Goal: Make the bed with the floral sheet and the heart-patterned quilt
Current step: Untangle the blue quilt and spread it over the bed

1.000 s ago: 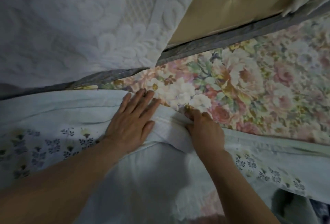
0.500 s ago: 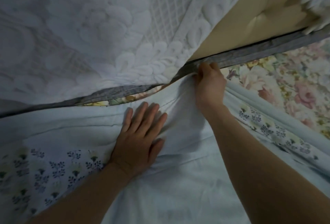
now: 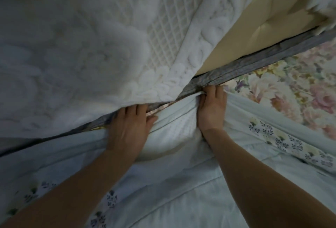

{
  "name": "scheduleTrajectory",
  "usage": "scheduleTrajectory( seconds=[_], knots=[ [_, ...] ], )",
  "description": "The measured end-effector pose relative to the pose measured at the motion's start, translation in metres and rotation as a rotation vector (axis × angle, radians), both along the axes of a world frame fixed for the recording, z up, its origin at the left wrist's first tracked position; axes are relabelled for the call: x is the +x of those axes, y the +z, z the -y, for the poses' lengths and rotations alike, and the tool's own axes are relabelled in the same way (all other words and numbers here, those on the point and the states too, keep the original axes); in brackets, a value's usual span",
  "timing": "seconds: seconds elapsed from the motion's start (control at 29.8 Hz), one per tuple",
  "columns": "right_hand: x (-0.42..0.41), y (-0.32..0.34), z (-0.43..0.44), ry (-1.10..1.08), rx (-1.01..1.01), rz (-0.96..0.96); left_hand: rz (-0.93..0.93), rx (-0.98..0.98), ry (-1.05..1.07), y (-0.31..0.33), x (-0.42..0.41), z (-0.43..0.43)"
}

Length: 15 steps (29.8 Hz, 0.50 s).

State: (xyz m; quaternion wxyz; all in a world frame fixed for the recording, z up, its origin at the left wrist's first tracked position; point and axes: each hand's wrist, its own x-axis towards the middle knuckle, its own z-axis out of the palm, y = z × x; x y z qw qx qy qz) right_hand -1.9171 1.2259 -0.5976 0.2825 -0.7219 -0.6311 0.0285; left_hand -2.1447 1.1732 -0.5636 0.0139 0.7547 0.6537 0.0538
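Two bare hands meet at the head end of the bed, close to the middle of the view. The right hand (image 3: 211,108), at 3 o'clock from centre, has its fingers curled over a gathered bunch of the pale blue quilt (image 3: 181,191), a soft stitched cover with a band of small dark-blue flower sprigs. It grips that bunch right up against the grey pleated fabric band (image 3: 254,66), which runs diagonally from 8 o'clock up to 2 o'clock.

The left hand (image 3: 128,131), at 8 o'clock from the right one and apart from it, lies on the quilt with its fingers straight. Their tips vanish under the hem of the white embossed plush blanket (image 3: 91,55), so what they touch there cannot be seen. Blur softens this hand's outline.

The blanket fills the view from 9 to 12 o'clock and hides most of the beige tufted headboard (image 3: 254,33), which shows only at 1 o'clock. The floral sheet (image 3: 291,96), printed with pink and cream roses, lies bare at 3 o'clock and is cut off by the frame edge. Elsewhere the quilt covers it, spreading from 4 to 8 o'clock. Whether the quilt carries hearts cannot be made out in the dim light.
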Motion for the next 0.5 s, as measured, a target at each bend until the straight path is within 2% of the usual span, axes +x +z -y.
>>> scheduleTrajectory(
  seconds=[0.07,0.23,0.4,0.5],
  knots=[
    [-0.001,0.002,0.005,-0.012,-0.022,-0.008,-0.036,0.001,0.020,-0.004,-0.005,0.005],
    [-0.015,0.034,-0.016,-0.043,0.075,-0.026,-0.044,0.341,-0.173,0.000,-0.039,-0.011],
    [-0.017,0.006,-0.021,0.022,0.040,0.055,0.030,0.170,-0.126,-0.010,-0.031,-0.012],
    [-0.023,0.001,-0.021,0.023,0.031,0.026,0.067,0.206,-0.160,0.000,-0.007,0.016]
  ],
)
